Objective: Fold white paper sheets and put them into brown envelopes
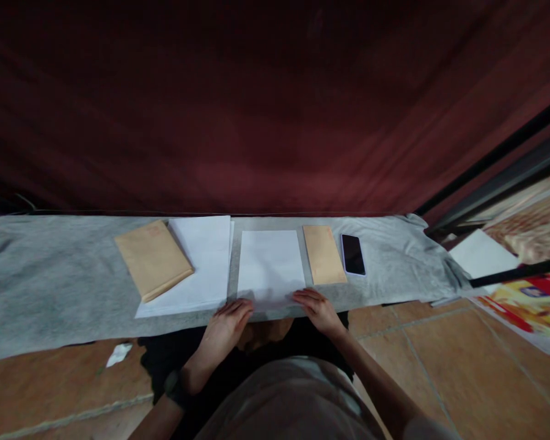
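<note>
A single white sheet of paper (271, 263) lies in front of me on the grey cloth. At its near left corner is my left hand (229, 319), wearing a dark wristwatch, fingers closed together on the paper's edge. My right hand (318, 310) has its fingers closed on the near right corner. Just right of the sheet lies a brown envelope (324, 255). To the left, a stack of white paper (208, 263) sits partly under a pile of brown envelopes (154, 260). The thumbs are mostly hidden.
A phone (352, 255) with a dark screen lies right of the single envelope. Grey cloth (50, 275) covers the long narrow surface, with a dark red curtain (256, 122) behind it. Dark metal bars (499, 159) and a colourful printed box (531, 311) are at the right.
</note>
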Available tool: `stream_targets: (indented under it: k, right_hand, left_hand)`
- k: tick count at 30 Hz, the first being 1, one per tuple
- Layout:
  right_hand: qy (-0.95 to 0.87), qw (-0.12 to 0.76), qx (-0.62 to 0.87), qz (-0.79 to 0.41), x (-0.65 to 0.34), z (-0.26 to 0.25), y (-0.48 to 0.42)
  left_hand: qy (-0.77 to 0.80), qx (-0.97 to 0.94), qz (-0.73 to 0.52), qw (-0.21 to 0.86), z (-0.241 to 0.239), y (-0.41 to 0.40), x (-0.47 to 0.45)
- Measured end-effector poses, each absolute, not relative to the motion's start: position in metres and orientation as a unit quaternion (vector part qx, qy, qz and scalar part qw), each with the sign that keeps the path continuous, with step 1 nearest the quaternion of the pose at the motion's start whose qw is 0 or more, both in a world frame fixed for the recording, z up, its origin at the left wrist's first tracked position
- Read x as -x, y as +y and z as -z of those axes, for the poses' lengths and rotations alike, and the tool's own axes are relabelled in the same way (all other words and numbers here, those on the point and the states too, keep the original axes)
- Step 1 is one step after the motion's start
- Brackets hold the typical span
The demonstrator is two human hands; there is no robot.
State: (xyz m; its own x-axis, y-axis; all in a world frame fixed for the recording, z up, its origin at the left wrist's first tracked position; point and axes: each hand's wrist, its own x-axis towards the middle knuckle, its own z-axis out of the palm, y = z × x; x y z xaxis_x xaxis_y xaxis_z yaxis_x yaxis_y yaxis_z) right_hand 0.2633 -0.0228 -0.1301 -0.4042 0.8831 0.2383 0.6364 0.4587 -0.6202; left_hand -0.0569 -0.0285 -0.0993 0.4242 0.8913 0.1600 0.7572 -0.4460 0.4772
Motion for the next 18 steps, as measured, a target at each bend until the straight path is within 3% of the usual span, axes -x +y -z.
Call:
stream_targets:
  k: [9, 18]
  right_hand:
    - [-0.737, 0.285, 0.49, -0.368, -0.259, 0.106, -0.029]
    - [-0.763, 0.274, 0.5, -0.304, -0.256, 0.101, -0.021]
  left_hand:
    - [0.545, -0.717, -0.282, 0.33, 0.108, -0.017, 0.08]
    - [0.598, -0.697, -0.282, 0.279, 0.092, -0.012, 0.066]
